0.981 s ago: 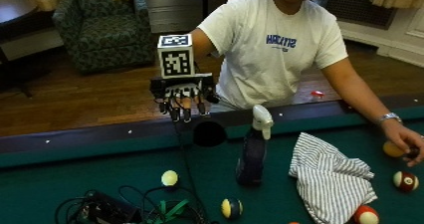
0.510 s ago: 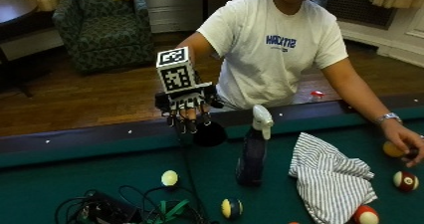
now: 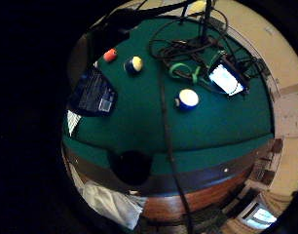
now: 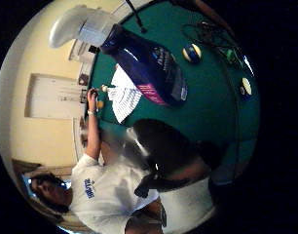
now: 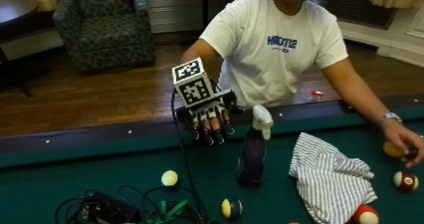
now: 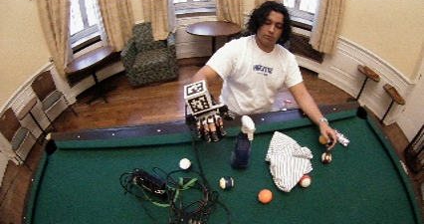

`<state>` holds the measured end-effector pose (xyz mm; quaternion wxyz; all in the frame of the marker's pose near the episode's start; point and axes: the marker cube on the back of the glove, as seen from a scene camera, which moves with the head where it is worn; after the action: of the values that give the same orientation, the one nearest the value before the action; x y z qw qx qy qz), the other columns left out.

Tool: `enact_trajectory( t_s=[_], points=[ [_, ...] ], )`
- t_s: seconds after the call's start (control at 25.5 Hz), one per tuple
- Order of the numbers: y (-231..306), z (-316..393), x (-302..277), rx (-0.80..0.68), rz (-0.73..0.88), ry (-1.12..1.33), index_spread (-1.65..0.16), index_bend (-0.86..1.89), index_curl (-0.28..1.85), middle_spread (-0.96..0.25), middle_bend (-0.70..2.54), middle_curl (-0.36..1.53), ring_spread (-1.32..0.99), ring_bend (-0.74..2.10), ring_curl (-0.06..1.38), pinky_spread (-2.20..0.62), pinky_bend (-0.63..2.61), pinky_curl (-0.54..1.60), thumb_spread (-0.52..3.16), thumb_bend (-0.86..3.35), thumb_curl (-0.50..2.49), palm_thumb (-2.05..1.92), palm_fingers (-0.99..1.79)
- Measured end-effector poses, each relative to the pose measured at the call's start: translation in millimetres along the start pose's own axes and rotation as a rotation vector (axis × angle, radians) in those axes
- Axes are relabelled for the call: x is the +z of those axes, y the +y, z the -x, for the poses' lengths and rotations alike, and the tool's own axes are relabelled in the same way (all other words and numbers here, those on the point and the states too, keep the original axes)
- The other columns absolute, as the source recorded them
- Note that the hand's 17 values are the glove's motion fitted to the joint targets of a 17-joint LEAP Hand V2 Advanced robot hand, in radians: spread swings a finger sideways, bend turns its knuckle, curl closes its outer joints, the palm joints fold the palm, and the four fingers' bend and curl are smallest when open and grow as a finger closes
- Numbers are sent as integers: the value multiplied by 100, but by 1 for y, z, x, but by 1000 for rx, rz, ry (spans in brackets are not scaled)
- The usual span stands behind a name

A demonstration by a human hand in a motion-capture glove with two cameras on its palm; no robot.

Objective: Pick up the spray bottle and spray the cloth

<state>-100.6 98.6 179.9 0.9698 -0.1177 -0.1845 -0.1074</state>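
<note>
A dark blue spray bottle point(image 5: 252, 157) with a white trigger head point(image 5: 261, 117) stands upright on the green felt of the pool table point(image 5: 79, 179). A striped cloth point(image 5: 330, 180) lies crumpled just to the right of it. My gloved right hand point(image 5: 209, 120) hovers above the table's near rail, left of the bottle's head, fingers straight and pointing down, holding nothing. In the thumb side palm view the bottle point(image 4: 146, 66) looms close, with the cloth point(image 4: 122, 97) behind it. The little finger side palm view shows the bottle's label point(image 3: 93, 93).
A side pocket point(image 3: 132, 166) gapes in the rail below the hand. A tangle of cables and a device point(image 5: 112, 211) lies at the front left. Several pool balls are scattered about, one white point(image 5: 169, 177), one blue and yellow point(image 5: 230, 208). The bare hand point(image 5: 404, 144) rests on a ball at far right.
My right hand has come down and to the right, toward the spray bottle, tilting as it went. The bottle and cloth have stayed put.
</note>
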Motion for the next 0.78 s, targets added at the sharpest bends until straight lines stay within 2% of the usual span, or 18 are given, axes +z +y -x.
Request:
enact_trajectory(
  t_s=[0.47, 0.78],
  points=[
    [-30, 42, 29, 71, -83, -529, -41, 11, 23, -6, 24, 34, -4, 36, 30, 24, 27, 33, 106, -1, 30, 39, 45],
    [-41, 62, 45, 185, -231, -696, -39, 7, 19, -6, 28, 36, -4, 42, 32, 24, 28, 34, 101, -1, 33, 50, 44]
  ],
)
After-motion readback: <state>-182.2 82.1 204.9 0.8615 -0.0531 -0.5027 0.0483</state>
